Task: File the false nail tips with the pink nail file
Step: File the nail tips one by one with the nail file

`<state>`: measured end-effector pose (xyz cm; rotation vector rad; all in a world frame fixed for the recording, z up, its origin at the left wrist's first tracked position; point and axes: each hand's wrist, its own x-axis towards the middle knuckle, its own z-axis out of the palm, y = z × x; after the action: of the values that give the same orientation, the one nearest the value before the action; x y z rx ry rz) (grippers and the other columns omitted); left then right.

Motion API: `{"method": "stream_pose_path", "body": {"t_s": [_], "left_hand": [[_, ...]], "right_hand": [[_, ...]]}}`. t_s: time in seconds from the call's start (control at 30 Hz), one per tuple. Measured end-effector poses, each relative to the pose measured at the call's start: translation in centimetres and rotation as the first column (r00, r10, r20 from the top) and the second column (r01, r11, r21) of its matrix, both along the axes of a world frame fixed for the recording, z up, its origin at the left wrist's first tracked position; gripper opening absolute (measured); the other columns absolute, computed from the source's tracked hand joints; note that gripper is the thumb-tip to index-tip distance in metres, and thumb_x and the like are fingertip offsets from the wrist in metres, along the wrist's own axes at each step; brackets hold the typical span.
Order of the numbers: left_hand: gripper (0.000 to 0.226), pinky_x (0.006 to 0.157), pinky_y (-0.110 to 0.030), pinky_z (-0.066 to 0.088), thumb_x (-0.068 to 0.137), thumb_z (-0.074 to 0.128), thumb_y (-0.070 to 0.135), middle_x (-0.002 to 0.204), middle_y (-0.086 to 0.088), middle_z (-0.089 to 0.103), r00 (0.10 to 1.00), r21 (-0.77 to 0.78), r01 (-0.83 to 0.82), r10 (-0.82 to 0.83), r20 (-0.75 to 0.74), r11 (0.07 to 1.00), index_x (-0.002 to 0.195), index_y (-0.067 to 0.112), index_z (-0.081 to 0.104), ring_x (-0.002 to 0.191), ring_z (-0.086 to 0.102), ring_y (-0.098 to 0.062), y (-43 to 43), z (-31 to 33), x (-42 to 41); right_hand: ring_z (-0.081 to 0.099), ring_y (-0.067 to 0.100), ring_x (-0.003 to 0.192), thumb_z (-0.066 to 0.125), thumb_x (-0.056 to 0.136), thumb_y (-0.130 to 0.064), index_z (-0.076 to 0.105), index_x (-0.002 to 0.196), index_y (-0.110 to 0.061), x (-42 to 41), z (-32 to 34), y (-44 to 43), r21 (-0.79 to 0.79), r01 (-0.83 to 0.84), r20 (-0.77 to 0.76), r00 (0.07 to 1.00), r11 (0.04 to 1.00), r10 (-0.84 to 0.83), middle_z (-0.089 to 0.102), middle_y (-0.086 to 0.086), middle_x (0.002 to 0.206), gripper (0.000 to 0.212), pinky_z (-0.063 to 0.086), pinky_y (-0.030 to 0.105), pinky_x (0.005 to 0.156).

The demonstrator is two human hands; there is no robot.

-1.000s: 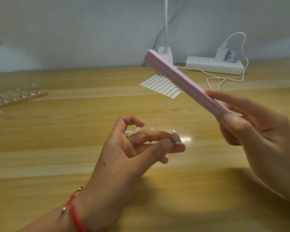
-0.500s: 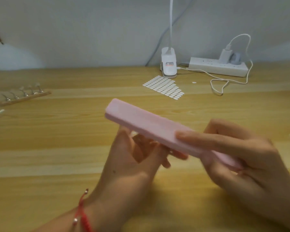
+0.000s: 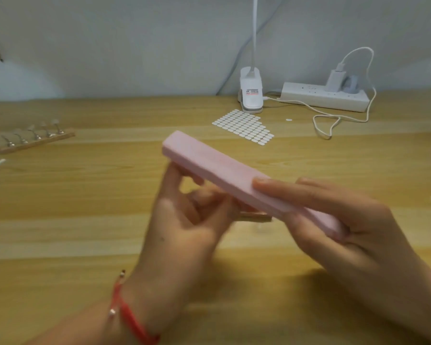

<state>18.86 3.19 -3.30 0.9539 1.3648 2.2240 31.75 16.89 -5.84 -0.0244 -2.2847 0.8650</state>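
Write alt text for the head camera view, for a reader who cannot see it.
The right hand holds a pink nail file across the left hand, which pinches a blurred piece, likely a false nail tip, under it. Behind on the wooden table lie a rack of nail stands, a sticker sheet, a clip lamp and a power strip.

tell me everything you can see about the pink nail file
The pink nail file is a long, thick block with flat faces and squared ends, matte and foam-like. It is held above the wooden table, slanting from far left to near right. The right hand grips its near end, forefinger laid along the top. The left hand sits under its middle, pinching a pale nail tip at its lower edge; blur hides the contact.
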Motion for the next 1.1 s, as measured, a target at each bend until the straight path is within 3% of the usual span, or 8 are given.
{"method": "stream_pose_path", "body": {"t_s": [0.07, 0.2, 0.33, 0.43, 0.5, 0.9, 1.0, 1.1], "left_hand": [[0.036, 0.054, -0.008, 0.048, 0.069, 0.058, 0.002, 0.057, 0.003, 0.068, 0.996, -0.024, 0.062, -0.063, -0.061, 0.998, 0.098, 0.004, 0.037, 0.053, 0.065, -0.001, -0.2, -0.7, -0.2], [0.031, 0.061, -0.014, 0.050, 0.073, 0.057, 0.006, 0.067, -0.007, 0.072, 0.995, -0.043, -0.033, 0.029, -0.096, 0.999, 0.088, 0.011, 0.030, 0.061, 0.069, -0.012, -0.2, -0.5, -0.7], [0.036, 0.060, -0.013, 0.050, 0.072, 0.060, 0.004, 0.063, -0.008, 0.069, 0.997, -0.060, -0.029, 0.025, -0.075, 0.998, 0.096, 0.002, 0.033, 0.061, 0.069, -0.009, -0.2, -0.2, -1.2], [0.038, 0.059, -0.012, 0.049, 0.072, 0.063, 0.004, 0.057, 0.002, 0.066, 0.994, -0.028, -0.086, 0.083, -0.074, 0.996, 0.085, 0.015, 0.029, 0.057, 0.066, -0.004, -0.4, 0.1, -1.5], [0.044, 0.064, -0.019, 0.054, 0.077, 0.067, -0.003, 0.069, -0.005, 0.073, 0.994, -0.048, -0.004, -0.002, -0.111, 0.999, 0.084, 0.013, 0.027, 0.066, 0.072, -0.016, -0.1, 0.0, -0.8], [0.048, 0.067, -0.018, 0.052, 0.074, 0.070, 0.007, 0.072, -0.005, 0.074, 0.990, -0.065, -0.074, 0.065, -0.129, 0.995, 0.082, 0.018, 0.024, 0.070, 0.072, -0.014, -0.3, 0.1, -1.4], [0.054, 0.074, -0.032, 0.056, 0.073, 0.076, 0.004, 0.075, -0.008, 0.075, 0.988, -0.118, -0.010, -0.008, -0.152, 0.993, 0.082, 0.021, 0.026, 0.073, 0.073, -0.025, -0.1, 0.0, -0.5], [0.046, 0.070, -0.021, 0.054, 0.072, 0.067, 0.008, 0.070, -0.002, 0.074, 0.989, -0.076, -0.109, 0.101, -0.109, 0.991, 0.082, 0.017, 0.023, 0.069, 0.071, -0.016, -0.4, 0.5, -1.6]], "right_hand": [[0.056, 0.016, 0.068, 0.054, 0.088, -0.026, 0.066, 0.121, -0.033, -0.9, 2.9, -0.9, -0.086, -0.119, 0.065, 0.990, 0.989, 0.124, 0.061, 0.003, 0.078, 0.035, 0.042, 0.021, 0.061], [0.068, 0.014, 0.096, 0.052, 0.091, -0.027, 0.063, 0.124, -0.034, -0.8, 2.9, -0.5, -0.157, -0.097, 0.013, 0.995, 0.983, 0.100, 0.072, -0.006, 0.106, 0.035, 0.051, 0.020, 0.082], [0.065, 0.029, 0.099, 0.046, 0.098, -0.028, 0.055, 0.136, -0.029, -1.2, 2.7, -0.8, -0.100, -0.170, 0.091, 0.980, 0.980, 0.179, 0.069, 0.013, 0.106, 0.038, 0.050, 0.039, 0.082], [0.064, -0.001, 0.086, 0.047, 0.102, -0.018, 0.054, 0.136, -0.018, -1.2, 2.6, -0.8, -0.157, -0.239, 0.067, 0.965, 0.958, 0.252, 0.070, -0.015, 0.096, 0.035, 0.042, 0.005, 0.068], [0.058, -0.018, 0.080, 0.044, 0.102, -0.007, 0.047, 0.137, -0.006, -1.7, 2.5, -0.9, -0.205, -0.282, 0.049, 0.954, 0.937, 0.297, 0.060, -0.037, 0.082, 0.035, 0.036, -0.005, 0.068], [0.057, -0.020, 0.077, 0.043, 0.099, -0.016, 0.051, 0.136, -0.011, -1.9, 1.5, -0.7, -0.338, -0.318, -0.011, 0.942, 0.886, 0.334, 0.055, -0.043, 0.075, 0.037, 0.035, -0.006, 0.068], [0.058, -0.019, 0.075, 0.043, 0.101, -0.014, 0.049, 0.137, -0.008, -2.1, 1.4, -0.7, -0.326, -0.312, 0.001, 0.944, 0.893, 0.330, 0.055, -0.043, 0.075, 0.037, 0.035, -0.006, 0.068], [0.057, -0.020, 0.077, 0.042, 0.098, -0.018, 0.051, 0.136, -0.011, -1.5, 1.7, -0.4, -0.328, -0.291, 0.013, 0.950, 0.899, 0.313, 0.055, -0.043, 0.077, 0.039, 0.034, -0.006, 0.067]]}}
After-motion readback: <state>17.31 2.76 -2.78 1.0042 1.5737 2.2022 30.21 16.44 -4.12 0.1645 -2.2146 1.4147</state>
